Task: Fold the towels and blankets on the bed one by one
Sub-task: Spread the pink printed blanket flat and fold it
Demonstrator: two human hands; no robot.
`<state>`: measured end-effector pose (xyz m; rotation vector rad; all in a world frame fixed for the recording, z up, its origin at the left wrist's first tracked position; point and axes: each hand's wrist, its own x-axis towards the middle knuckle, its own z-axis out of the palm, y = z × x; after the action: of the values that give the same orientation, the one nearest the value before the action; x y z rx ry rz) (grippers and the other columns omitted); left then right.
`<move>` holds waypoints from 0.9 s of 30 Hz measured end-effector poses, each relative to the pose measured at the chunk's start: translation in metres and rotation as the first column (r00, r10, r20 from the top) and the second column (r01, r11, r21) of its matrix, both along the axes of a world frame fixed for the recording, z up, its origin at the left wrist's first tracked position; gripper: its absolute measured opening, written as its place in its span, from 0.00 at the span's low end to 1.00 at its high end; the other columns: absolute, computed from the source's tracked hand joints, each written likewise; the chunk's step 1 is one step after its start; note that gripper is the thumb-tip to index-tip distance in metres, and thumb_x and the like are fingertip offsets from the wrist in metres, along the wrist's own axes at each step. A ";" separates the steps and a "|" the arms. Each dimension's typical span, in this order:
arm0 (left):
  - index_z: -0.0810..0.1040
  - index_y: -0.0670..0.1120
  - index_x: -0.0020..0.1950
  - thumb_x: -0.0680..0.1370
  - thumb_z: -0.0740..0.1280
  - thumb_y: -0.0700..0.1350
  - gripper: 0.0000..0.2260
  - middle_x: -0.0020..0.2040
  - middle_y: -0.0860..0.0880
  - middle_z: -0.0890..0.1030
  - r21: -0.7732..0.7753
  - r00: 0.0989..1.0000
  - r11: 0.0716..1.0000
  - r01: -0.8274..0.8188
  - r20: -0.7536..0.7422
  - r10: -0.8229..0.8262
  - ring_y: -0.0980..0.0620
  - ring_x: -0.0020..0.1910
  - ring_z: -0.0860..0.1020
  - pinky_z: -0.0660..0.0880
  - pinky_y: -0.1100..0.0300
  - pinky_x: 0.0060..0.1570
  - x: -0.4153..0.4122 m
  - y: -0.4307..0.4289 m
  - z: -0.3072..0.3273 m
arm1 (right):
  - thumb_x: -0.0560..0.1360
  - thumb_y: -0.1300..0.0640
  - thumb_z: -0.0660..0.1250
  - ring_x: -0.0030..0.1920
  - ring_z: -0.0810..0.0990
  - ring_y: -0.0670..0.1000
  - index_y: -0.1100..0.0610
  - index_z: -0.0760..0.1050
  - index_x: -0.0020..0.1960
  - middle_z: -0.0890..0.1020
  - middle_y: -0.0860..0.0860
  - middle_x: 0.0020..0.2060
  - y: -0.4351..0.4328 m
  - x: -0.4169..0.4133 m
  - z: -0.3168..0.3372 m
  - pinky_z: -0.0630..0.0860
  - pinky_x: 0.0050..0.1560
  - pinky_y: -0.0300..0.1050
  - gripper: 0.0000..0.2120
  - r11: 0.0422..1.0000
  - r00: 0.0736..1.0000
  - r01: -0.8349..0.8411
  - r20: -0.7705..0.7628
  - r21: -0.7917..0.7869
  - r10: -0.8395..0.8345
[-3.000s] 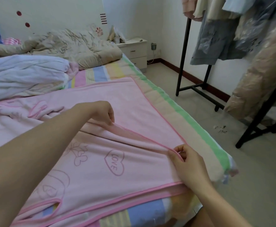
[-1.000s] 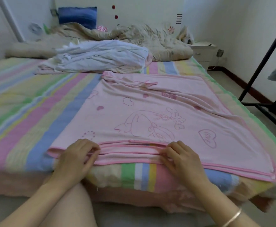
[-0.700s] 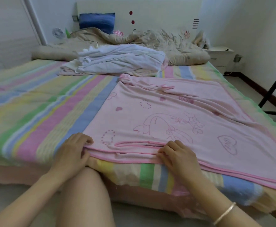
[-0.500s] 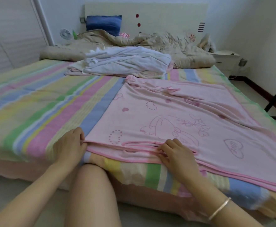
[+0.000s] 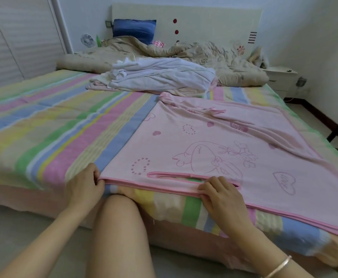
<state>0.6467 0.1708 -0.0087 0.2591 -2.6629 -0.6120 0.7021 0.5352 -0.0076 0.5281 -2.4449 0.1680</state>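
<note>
Fingers (image 5: 95,174) of left hand (image 5: 84,187) clamped with thumb on near-left corner of blanket (image 5: 214,149), right at the hem. Fingers (image 5: 205,187) of right hand (image 5: 222,195) curled down over same near hem, further right, pinching the pink binding beside a bound slit in the cloth. Bracelet (image 5: 278,266) on right wrist. Blanket pink, heart and cartoon print, spread mostly flat on right half of bed (image 5: 54,125), near edge along bed's front edge, far-left corner bunched, creases toward far right. Bare knee (image 5: 120,217) against bed front, between the hands. Behind blanket: crumpled white pile (image 5: 160,77), then beige quilt (image 5: 214,55), blue pillow (image 5: 134,30) at headboard (image 5: 204,15). Nightstand (image 5: 282,77) at far right.
</note>
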 end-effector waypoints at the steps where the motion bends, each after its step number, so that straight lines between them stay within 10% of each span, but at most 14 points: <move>1: 0.70 0.48 0.41 0.69 0.69 0.38 0.10 0.37 0.48 0.77 -0.002 0.999 1.000 0.017 -0.030 -0.017 0.41 0.38 0.76 0.71 0.51 0.35 0.001 0.000 -0.002 | 0.72 0.55 0.68 0.43 0.74 0.53 0.54 0.78 0.47 0.77 0.48 0.43 0.005 0.002 0.000 0.73 0.38 0.46 0.05 1.000 1.000 0.015 0.012 -0.009 -0.015; 7: 0.75 0.46 0.56 0.64 0.62 0.38 0.20 0.56 0.49 0.76 -0.178 0.907 0.941 0.287 -0.266 -0.326 0.46 0.55 0.73 0.69 0.51 0.55 0.025 0.048 -0.001 | 0.73 0.51 0.64 0.53 0.76 0.55 0.55 0.77 0.55 0.78 0.52 0.54 0.056 0.024 -0.004 0.77 0.46 0.49 0.13 0.990 0.990 0.138 0.010 0.020 -0.138; 18: 0.78 0.50 0.48 0.67 0.72 0.43 0.11 0.46 0.52 0.78 -0.334 0.473 0.477 0.813 -0.099 -0.875 0.50 0.45 0.77 0.74 0.55 0.44 0.037 0.258 0.009 | 0.59 0.69 0.78 0.40 0.76 0.58 0.59 0.80 0.47 0.78 0.54 0.41 0.190 0.091 -0.011 0.73 0.30 0.51 0.18 0.846 0.842 0.527 0.082 0.079 -0.533; 24: 0.76 0.50 0.43 0.64 0.68 0.42 0.09 0.39 0.53 0.77 -0.366 0.436 0.382 0.848 0.075 -0.897 0.51 0.37 0.76 0.70 0.60 0.30 0.027 0.281 0.014 | 0.72 0.60 0.71 0.43 0.76 0.47 0.47 0.82 0.48 0.78 0.42 0.40 0.204 0.104 -0.001 0.74 0.37 0.45 0.09 0.847 0.854 0.486 0.324 -0.216 -0.407; 27: 0.72 0.53 0.44 0.66 0.64 0.46 0.08 0.39 0.55 0.74 -0.350 0.377 0.297 0.888 0.187 -0.907 0.52 0.38 0.72 0.64 0.60 0.33 0.021 0.286 0.023 | 0.74 0.57 0.68 0.40 0.78 0.46 0.47 0.79 0.47 0.80 0.43 0.41 0.220 0.103 0.006 0.74 0.41 0.45 0.05 0.636 0.778 0.628 0.379 -0.449 -0.501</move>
<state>0.6679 0.4564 0.0148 -1.4994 -2.5663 -0.2897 0.8046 0.7547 -0.0020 -0.5661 -2.4718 0.6742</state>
